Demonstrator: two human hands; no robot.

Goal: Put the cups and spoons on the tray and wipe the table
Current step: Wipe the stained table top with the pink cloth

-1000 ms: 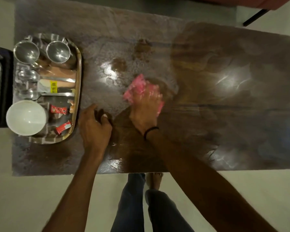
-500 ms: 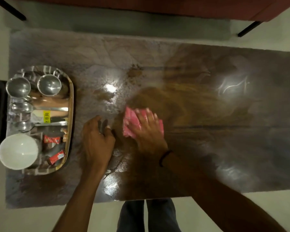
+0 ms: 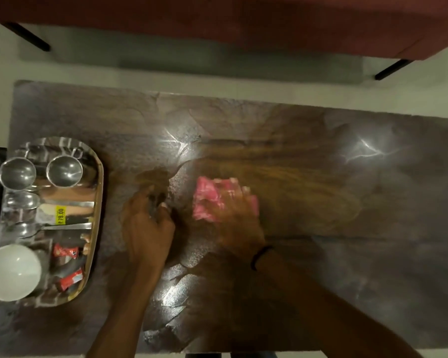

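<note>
This looks like a home living room. A low stone-patterned table stands on a pale floor, and along its far edge runs the dark red base of a sofa on thin black legs. At the table's left end a steel tray carries household tableware: two steel cups, spoons, a white bowl, snack wrappers and a yellow price sticker. A bare hand presses a pink cloth to the tabletop, an ordinary domestic chore.
</note>
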